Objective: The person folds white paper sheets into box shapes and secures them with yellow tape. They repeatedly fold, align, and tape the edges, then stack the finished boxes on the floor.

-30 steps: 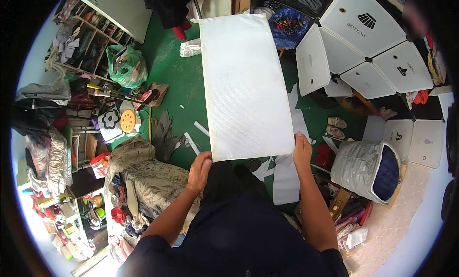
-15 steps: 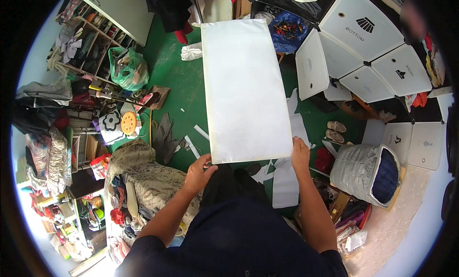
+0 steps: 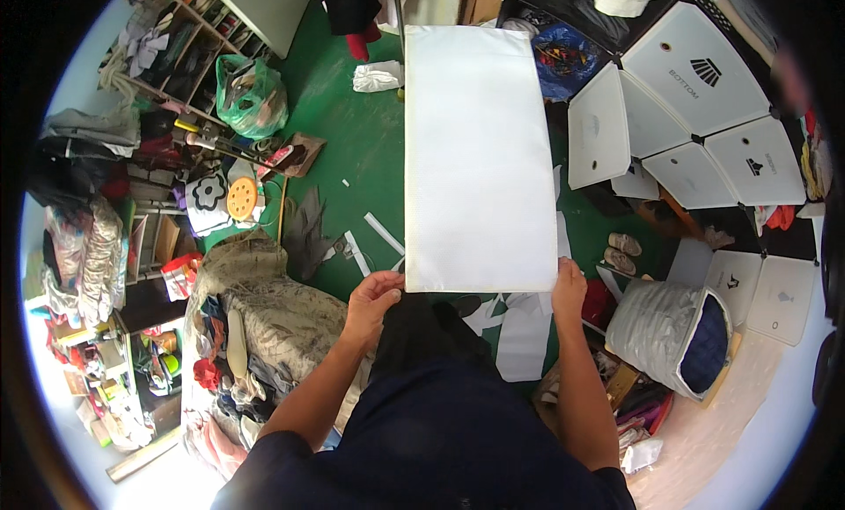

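Note:
A large white rectangular panel (image 3: 480,158) with a thin cream border is held out in front of me, its long sides running away from my body. At its near left corner my left hand (image 3: 374,306) pinches the edge between thumb and fingers. My right hand (image 3: 569,286) grips the near right corner, its fingers partly hidden by the panel. Below the panel, white sheet offcuts (image 3: 524,343) lie on the green floor. Narrow white strips (image 3: 385,234) lie to the left of it.
White cube cabinets (image 3: 695,66) stand at the right, one door open outward. A grey storage bag (image 3: 656,334) and a pair of shoes (image 3: 621,253) are nearer. Leftward are a camouflage cloth (image 3: 282,308), a green plastic bag (image 3: 251,96), a round orange stool (image 3: 242,198) and crowded shelves.
The panel has shifted slightly right in view and now sits straighter, where before it leaned left at its far end. Both hands keep their hold on its near corners.

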Motion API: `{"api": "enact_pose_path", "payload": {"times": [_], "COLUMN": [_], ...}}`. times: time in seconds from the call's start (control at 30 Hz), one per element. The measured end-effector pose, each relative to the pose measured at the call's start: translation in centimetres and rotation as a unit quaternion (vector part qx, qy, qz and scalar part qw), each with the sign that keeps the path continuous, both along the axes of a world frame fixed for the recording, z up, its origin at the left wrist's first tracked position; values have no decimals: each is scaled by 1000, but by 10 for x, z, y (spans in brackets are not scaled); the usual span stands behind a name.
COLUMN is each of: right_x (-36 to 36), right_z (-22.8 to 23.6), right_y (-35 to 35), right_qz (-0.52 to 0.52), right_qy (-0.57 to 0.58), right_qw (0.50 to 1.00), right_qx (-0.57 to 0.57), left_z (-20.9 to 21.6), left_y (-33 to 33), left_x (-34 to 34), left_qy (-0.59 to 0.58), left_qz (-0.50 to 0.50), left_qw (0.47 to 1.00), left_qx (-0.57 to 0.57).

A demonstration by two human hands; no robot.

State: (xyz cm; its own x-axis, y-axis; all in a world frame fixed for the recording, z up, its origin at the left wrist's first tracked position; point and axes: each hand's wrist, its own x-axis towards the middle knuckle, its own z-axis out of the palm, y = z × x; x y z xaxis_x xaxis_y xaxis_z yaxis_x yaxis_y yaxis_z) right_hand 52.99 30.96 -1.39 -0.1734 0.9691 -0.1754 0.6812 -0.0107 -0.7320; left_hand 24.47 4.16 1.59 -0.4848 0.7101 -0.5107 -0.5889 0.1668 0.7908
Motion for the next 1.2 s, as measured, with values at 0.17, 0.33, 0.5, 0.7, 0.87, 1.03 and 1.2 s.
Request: {"api": "enact_pose_path", "payload": {"times": [0.17, 0.33, 0.5, 0.7, 0.87, 1.03, 1.2], "right_x": [-1, 1, 9, 24, 21, 18, -2], "right_z": [0, -2, -10, -26, -10, -6, 10], "right_y": [-3, -2, 0, 10, 10, 10, -3], "right_qz": [-6, 7, 3, -18, -24, -61, -105], "right_qy": [5, -43, -40, -42, -75, -98, -91], "right_qw": [1000, 999, 999, 999, 997, 993, 989], "right_qx": [-1, 18, -6, -18, -17, -39, -51], "left_z": [0, -17, -23, -39, -38, -52, -64], "left_y": [7, 3, -1, -1, 9, 19, 23], "left_x": [2, 0, 0, -8, -25, -39, -46], "left_qy": [-31, -68, -110, -157, -188, -195, -148], "left_qz": [41, 24, 66, 44, -9, -53, -136], "left_qw": [998, 997, 990, 983, 978, 976, 975], "left_qx": [23, 32, 54, 89, 89, 80, 100]}}
